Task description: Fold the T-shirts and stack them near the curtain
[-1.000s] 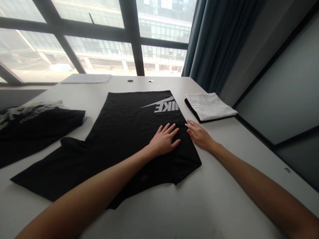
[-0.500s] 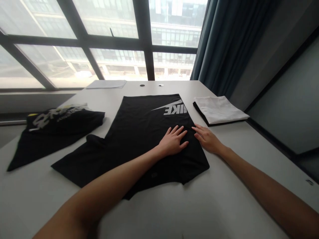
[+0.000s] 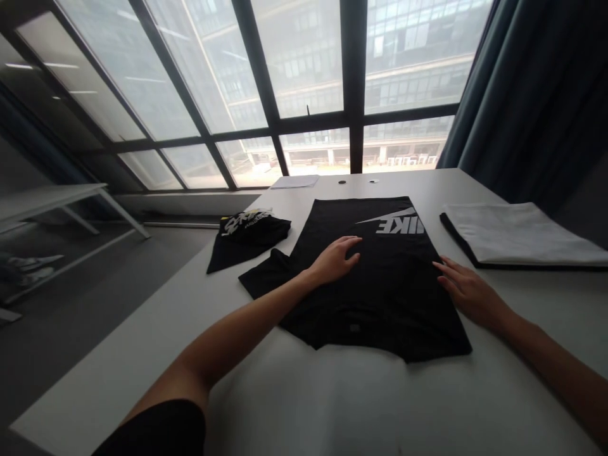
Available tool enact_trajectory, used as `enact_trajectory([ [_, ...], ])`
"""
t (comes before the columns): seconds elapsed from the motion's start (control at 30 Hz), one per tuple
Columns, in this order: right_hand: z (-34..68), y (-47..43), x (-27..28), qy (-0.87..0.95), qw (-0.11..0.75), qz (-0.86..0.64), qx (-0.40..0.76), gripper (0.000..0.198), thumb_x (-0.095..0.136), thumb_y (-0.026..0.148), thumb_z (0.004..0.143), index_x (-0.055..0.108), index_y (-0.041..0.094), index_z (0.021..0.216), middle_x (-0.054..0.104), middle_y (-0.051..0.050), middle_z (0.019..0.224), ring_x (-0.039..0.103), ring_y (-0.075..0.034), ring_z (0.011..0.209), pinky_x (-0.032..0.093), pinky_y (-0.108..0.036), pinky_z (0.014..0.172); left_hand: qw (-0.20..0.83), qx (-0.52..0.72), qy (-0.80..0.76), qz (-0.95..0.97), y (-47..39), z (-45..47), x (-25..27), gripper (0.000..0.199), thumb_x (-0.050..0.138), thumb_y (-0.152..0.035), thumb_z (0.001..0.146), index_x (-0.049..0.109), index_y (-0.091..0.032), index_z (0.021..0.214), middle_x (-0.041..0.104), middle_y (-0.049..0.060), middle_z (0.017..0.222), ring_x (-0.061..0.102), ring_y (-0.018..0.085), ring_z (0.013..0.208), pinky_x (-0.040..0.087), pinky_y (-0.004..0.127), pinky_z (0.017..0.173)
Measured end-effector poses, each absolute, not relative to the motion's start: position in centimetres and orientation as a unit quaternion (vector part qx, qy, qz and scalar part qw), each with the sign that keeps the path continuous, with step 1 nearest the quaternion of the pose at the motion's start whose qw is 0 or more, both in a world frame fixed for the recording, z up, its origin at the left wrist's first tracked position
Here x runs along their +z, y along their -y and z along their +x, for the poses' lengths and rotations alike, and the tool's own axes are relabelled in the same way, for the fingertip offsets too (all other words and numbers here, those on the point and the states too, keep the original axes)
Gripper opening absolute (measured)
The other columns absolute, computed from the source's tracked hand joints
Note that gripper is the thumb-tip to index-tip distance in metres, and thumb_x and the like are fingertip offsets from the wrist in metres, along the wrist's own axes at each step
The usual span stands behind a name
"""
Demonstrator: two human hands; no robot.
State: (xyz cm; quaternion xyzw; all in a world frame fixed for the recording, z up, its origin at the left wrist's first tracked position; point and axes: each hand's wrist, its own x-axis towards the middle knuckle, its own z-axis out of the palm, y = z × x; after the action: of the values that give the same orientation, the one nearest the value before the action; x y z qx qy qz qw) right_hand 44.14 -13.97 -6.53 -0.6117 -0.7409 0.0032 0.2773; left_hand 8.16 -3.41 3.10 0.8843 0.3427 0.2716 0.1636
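A black T-shirt (image 3: pixel 370 278) with a white Nike print lies spread on the white table, its print upside down to me and its neck end toward me. One side is folded inward, cutting off part of the lettering; a sleeve sticks out on the left. My left hand (image 3: pixel 335 258) is over the middle of the shirt, fingers extended and grasping nothing; whether it presses the cloth I cannot tell. At the folded right edge, my right hand (image 3: pixel 470 291) has its fingertips against the fabric, fingers stretched out.
A crumpled black shirt (image 3: pixel 251 234) with white and yellow print lies at the table's left edge. Folded white cloth (image 3: pixel 527 231) on black cloth sits to the right. Papers (image 3: pixel 295 182) lie at the far edge, before the windows. Another table (image 3: pixel 57 199) stands at left.
The view has turned left, so everything appears shifted right. My left hand has slid leftward across the shirt, away from the right edge. My right hand stays by that edge.
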Motion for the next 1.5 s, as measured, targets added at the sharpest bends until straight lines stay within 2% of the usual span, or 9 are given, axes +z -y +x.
enact_trajectory([
  [0.2,44.3,14.0,-6.2,0.737,0.312,-0.598,0.024,0.051,0.041,0.048,0.102,0.059,0.025,0.143,0.049,-0.014,0.155,0.045,-0.034,0.144,0.037,-0.055,0.120,0.054,0.215,-0.526,0.821,3.7,-5.2,2.6,0.044,0.059,-0.026,0.093,0.061,-0.018,0.137,0.063,0.009,0.138,0.059,0.025,0.128,0.043,0.037,0.114],
  [0.4,42.3,13.0,-3.6,0.750,0.345,-0.564,0.022,0.043,0.045,0.048,0.099,0.057,0.042,0.141,0.052,-0.011,0.152,0.046,-0.035,0.142,0.038,-0.055,0.119,-0.048,0.126,-0.687,0.714,5.6,-14.7,0.2,0.046,0.052,-0.039,0.099,0.057,-0.019,0.140,0.062,0.013,0.137,0.058,0.032,0.124,0.043,0.040,0.108],
  [0.53,37.4,11.1,-1.2,0.779,0.325,-0.535,0.037,0.041,0.046,0.050,0.100,0.061,0.038,0.136,0.052,-0.007,0.153,0.048,-0.034,0.141,0.040,-0.056,0.119,-0.068,0.099,-0.736,0.666,6.2,-16.6,-1.0,0.052,0.049,-0.051,0.099,0.059,-0.017,0.137,0.062,0.017,0.128,0.056,0.035,0.121,0.044,0.042,0.104],
  [0.87,22.6,6.1,1.2,0.857,0.282,-0.423,0.079,0.036,0.048,0.043,0.100,0.071,0.028,0.123,0.055,-0.006,0.151,0.047,-0.032,0.142,0.039,-0.055,0.120,0.046,0.126,-0.770,0.624,5.0,-16.8,-1.3,0.034,0.065,-0.054,0.089,0.062,-0.021,0.096,0.068,0.013,0.113,0.062,0.034,0.109,0.046,0.046,0.094],
  [1.0,18.8,4.5,1.1,0.862,0.280,-0.411,0.100,0.029,0.053,0.035,0.097,0.075,0.026,0.114,0.056,-0.007,0.149,0.054,-0.034,0.135,0.045,-0.055,0.113,0.105,0.185,-0.749,0.627,5.2,-16.3,-0.6,0.016,0.068,-0.034,0.083,0.059,-0.020,0.084,0.067,0.007,0.100,0.064,0.026,0.095,0.050,0.037,0.084],
  [1.13,15.4,2.9,1.1,0.822,0.320,-0.430,0.194,0.022,0.058,0.031,0.092,0.077,0.024,0.100,0.071,-0.009,0.124,0.068,-0.031,0.114,0.055,-0.048,0.100,0.148,0.330,-0.675,0.643,5.4,-14.3,1.9,0.012,0.065,-0.019,0.078,0.056,-0.021,0.087,0.065,0.000,0.087,0.063,0.019,0.085,0.051,0.030,0.079],
  [1.3,12.5,1.5,1.3,0.659,0.340,-0.484,0.464,0.033,0.054,0.044,0.097,0.073,0.017,0.100,0.077,-0.013,0.103,0.075,-0.026,0.083,0.063,-0.039,0.070,0.163,0.468,-0.518,0.697,6.1,-8.9,5.1,0.022,0.069,-0.013,0.079,0.062,-0.019,0.098,0.069,0.003,0.101,0.065,0.019,0.101,0.050,0.032,0.094],
  [1.4,12.4,1.0,1.1,0.552,0.365,-0.504,0.555,0.048,0.050,0.058,0.097,0.070,0.015,0.105,0.076,-0.015,0.099,0.075,-0.027,0.080,0.064,-0.039,0.064,0.309,0.448,-0.431,0.720,6.7,-5.5,5.5,0.029,0.071,-0.020,0.084,0.062,-0.019,0.111,0.071,0.007,0.109,0.069,0.019,0.095,0.056,0.033,0.084],
  [1.5,13.1,0.6,0.2,0.539,0.380,-0.538,0.525,0.043,0.057,0.052,0.095,0.072,0.014,0.107,0.077,-0.014,0.092,0.075,-0.030,0.085,0.064,-0.043,0.072,0.429,0.409,-0.386,0.708,5.9,-4.5,5.0,0.026,0.063,-0.034,0.095,0.062,-0.017,0.115,0.072,0.011,0.112,0.072,0.018,0.084,0.058,0.029,0.068],
])
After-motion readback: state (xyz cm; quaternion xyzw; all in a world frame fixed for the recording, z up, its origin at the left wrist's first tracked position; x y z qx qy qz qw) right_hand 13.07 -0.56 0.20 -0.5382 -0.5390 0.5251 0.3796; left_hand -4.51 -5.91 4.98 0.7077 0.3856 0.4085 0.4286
